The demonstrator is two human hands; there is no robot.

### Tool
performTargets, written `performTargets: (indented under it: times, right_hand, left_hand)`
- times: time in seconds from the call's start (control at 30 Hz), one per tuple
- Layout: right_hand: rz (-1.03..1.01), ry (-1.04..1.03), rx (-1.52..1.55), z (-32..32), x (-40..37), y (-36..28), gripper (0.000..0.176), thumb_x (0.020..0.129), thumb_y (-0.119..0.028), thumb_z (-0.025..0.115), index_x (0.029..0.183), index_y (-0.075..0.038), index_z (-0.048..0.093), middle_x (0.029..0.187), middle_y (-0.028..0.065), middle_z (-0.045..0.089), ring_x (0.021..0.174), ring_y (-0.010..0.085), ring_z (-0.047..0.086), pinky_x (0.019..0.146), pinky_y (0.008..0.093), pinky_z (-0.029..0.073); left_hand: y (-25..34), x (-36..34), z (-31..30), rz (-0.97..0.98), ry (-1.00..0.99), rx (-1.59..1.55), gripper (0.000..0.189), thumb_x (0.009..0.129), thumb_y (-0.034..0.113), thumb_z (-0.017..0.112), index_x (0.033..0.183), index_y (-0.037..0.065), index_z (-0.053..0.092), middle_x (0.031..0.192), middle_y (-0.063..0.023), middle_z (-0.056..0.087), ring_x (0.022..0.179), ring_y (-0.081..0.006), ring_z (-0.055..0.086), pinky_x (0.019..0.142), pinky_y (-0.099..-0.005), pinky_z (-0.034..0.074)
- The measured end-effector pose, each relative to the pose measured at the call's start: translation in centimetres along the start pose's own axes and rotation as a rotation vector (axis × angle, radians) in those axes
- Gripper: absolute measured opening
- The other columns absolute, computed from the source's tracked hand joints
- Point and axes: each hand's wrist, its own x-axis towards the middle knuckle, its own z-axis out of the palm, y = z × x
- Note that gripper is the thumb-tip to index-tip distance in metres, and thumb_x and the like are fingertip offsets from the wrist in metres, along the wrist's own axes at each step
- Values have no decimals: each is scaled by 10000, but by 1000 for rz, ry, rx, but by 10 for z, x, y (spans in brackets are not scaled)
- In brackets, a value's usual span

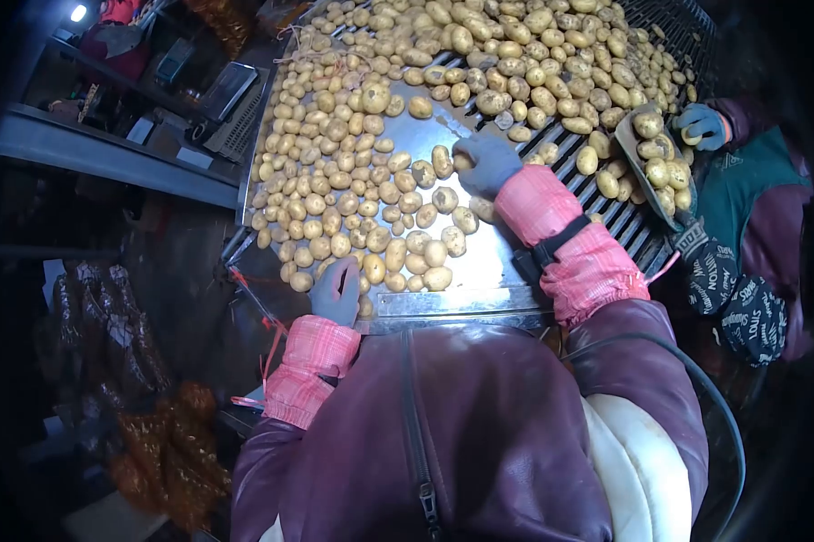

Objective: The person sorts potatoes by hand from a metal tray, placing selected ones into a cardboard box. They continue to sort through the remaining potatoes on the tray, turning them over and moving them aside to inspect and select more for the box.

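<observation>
Many potatoes [330, 221] lie spread over a metal sorting table [493, 262]. My right hand [486, 164], in a grey-blue glove and a pink checked sleeve, curls its fingers on a potato [462, 162] at the bare middle of the metal; the fingers partly hide that potato. At the near left edge, my left hand [335, 291], gloved alike, rests beside the closest small potatoes. A dark gap shows between its thumb and fingers, and nothing can be seen in it.
Dark roller bars [637, 237] carry more potatoes at the right and back. Beside them, a co-worker's gloved hand [703, 126] holds a potato near a scoop [646, 172] full of potatoes. A metal lip [457, 303] edges the table before me. Orange net sacks [172, 443] lie lower left.
</observation>
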Motion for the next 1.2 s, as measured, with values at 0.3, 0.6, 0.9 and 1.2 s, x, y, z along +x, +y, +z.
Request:
performTargets:
  times: [0.3, 0.6, 0.9, 1.2]
  right_hand:
    - [-100, -192, 193, -22, -119, -68, 418, 806, -231, 642, 1214, -157, 589, 884, 188, 654, 813, 317, 684, 706, 464, 535]
    - [22, -158, -39, 26, -82, -90, 406, 807, -219, 667, 1201, -187, 575, 1053, 173, 639, 910, 388, 661, 773, 489, 508]
    - [357, -108, 899, 12, -77, -64, 413, 810, -93, 704, 1214, -81, 619, 887, 43, 647, 816, 106, 635, 673, 247, 513]
    - [478, -28, 1190, -10, -124, -78, 508, 808, -1, 691, 1292, -34, 539, 985, 94, 649, 848, 161, 656, 743, 274, 547]
  left_hand:
    - [1, 2, 3, -97, -34, -155, 258, 946, 153, 635, 1154, 3, 664, 996, -102, 686, 869, -145, 642, 772, -283, 517]
    - [17, -3, -7, -74, -120, -144, 275, 927, 161, 644, 1154, 6, 660, 1040, -122, 686, 954, -227, 651, 841, -324, 521]
    - [51, 31, 10, 718, -612, 777, 559, 952, 407, 487, 1441, 138, 450, 1504, -172, 374, 1406, -389, 304, 1113, -658, 214]
    - [33, 80, 13, 486, -437, 744, 509, 956, 320, 497, 1448, 195, 458, 1475, -165, 421, 1330, -387, 412, 1071, -609, 304]
